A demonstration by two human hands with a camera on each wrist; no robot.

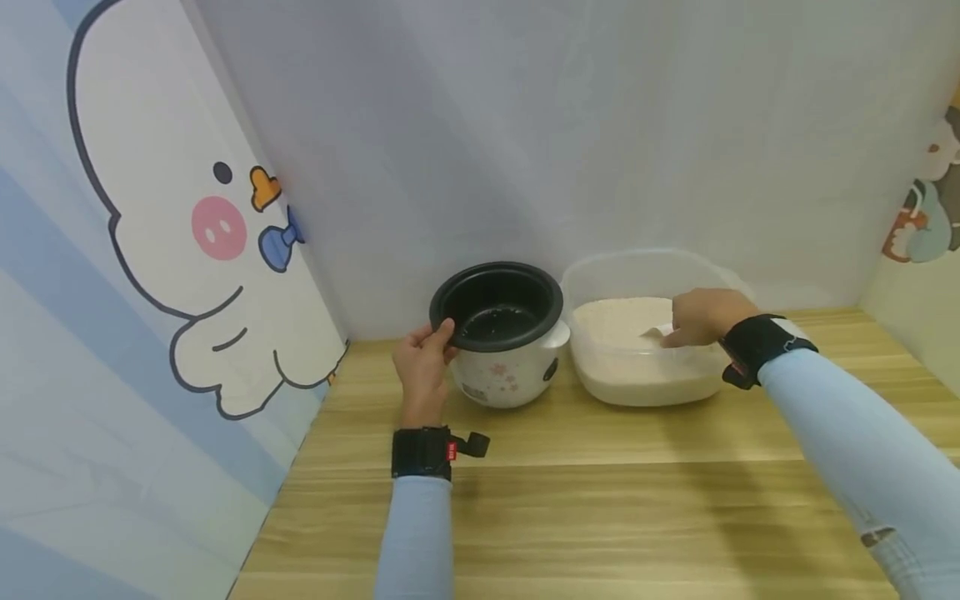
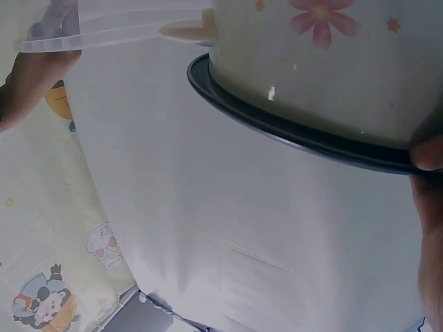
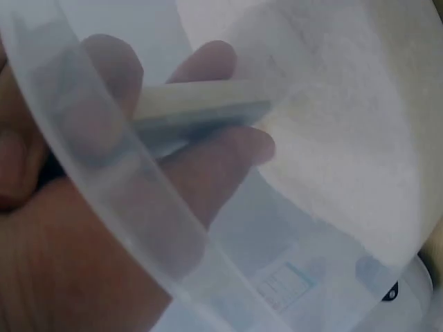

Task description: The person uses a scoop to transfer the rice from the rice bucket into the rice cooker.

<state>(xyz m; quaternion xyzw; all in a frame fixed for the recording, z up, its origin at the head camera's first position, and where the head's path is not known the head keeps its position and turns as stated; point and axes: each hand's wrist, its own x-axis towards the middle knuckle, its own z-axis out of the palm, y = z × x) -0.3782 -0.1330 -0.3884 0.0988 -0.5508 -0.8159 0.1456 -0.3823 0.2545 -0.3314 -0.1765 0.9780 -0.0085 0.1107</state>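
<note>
Presently we note left hand (image 1: 422, 367) gripping black pot rim (image 1: 450, 293); right hand (image 1: 701, 317) pinching scoop handle (image 3: 201, 104) in rice tub (image 1: 637, 271), 3 o'clock of pot.

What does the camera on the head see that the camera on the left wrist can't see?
Only the head view shows the wooden table, the rice inside the clear tub, the right hand reaching into the tub, the pot's dark inside, and the cartoon duck panel.

Only the left wrist view shows the cooker's underside up close, with a big pink flower, and small cartoon figures on a far panel.

Both show the rice cooker, its black rim, and the left hand gripping that rim.
</note>
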